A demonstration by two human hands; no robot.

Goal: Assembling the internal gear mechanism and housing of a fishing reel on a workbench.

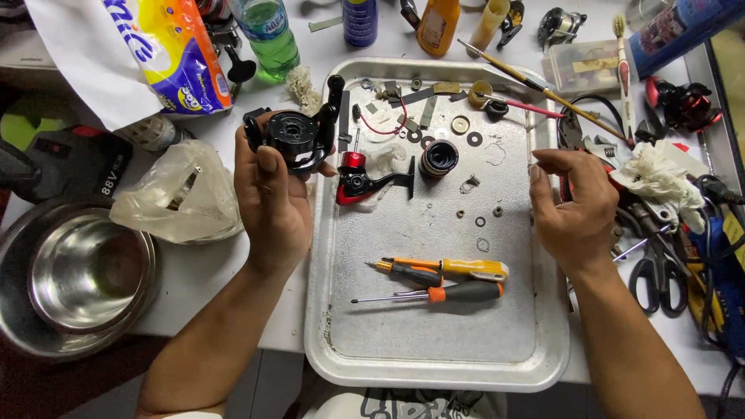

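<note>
My left hand [272, 198] grips a black fishing reel body [293, 138] and holds it over the left rim of a metal tray [434, 365]. My right hand [570, 203] hovers over the tray's right rim with its fingers bent and apart, holding nothing that I can see. On the tray lie a red and black reel part [358, 182], a black spool [439, 157], several small washers and screws [475, 139], and two orange-handled screwdrivers [442, 269] [446, 293].
A steel bowl [74, 275] sits at the left, beside a clear plastic bag [182, 194]. Bottles [268, 35] stand at the back. Scissors [660, 271], pliers, a crumpled tissue [660, 177], brushes and another reel [683, 105] crowd the right side.
</note>
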